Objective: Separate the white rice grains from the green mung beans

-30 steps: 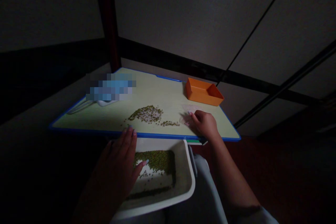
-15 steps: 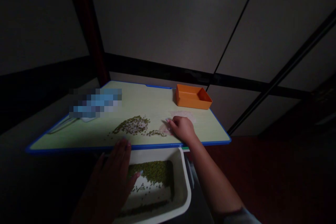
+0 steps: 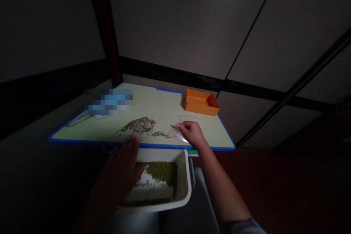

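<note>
while the right hand (image 3: 192, 132) bends over a clear sheet (image 3: 175, 134) on the tabletop (image 3: 159, 104), its fingers are curled with the thumb near the index; whether they grip the sheet, i cannot tell. just left of the sheet runs a thin trail of grains (image 3: 160, 134), leading to a loose green pile (image 3: 141, 125) farther left. the left hand (image 3: 122, 168) is palm down and loosely spread, grasping nothing visible, its fingertips at the near blue edge (image 3: 161, 146), just short of the pile; i cannot tell if they touch.

a broad stretch of tabletop spans from the pile to the far edge, while the near edge runs close below pile and trail. under that edge sits a white tub (image 3: 187, 179) with more green grains (image 3: 163, 171) heaped at its far side and scattered below. an orange box (image 3: 201, 109) stands beyond the right hand, its inside partly hidden.
</note>
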Tool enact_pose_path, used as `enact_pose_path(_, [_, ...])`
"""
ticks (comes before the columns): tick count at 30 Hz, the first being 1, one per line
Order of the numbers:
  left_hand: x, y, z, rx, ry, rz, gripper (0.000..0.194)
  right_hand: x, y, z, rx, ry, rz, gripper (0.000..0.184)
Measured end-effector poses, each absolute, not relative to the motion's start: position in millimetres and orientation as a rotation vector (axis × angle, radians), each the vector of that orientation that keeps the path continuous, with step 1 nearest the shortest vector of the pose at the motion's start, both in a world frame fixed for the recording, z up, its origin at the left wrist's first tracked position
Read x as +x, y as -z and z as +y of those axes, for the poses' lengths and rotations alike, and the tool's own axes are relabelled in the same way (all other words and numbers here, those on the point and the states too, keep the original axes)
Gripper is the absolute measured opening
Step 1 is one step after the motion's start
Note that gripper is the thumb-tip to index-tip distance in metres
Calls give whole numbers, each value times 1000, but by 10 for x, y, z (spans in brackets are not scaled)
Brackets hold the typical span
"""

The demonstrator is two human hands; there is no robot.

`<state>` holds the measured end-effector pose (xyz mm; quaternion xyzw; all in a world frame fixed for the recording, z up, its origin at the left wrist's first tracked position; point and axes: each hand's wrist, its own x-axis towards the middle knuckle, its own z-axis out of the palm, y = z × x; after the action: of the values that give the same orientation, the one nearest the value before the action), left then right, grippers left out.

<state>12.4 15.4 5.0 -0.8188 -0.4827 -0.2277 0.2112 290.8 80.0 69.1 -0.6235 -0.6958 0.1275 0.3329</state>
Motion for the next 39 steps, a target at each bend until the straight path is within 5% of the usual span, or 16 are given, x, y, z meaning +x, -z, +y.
enact_pose_path(39, [148,-113,121,-2249,522,-1157,77,2854,-883,627,-1636,-121,-2018,38])
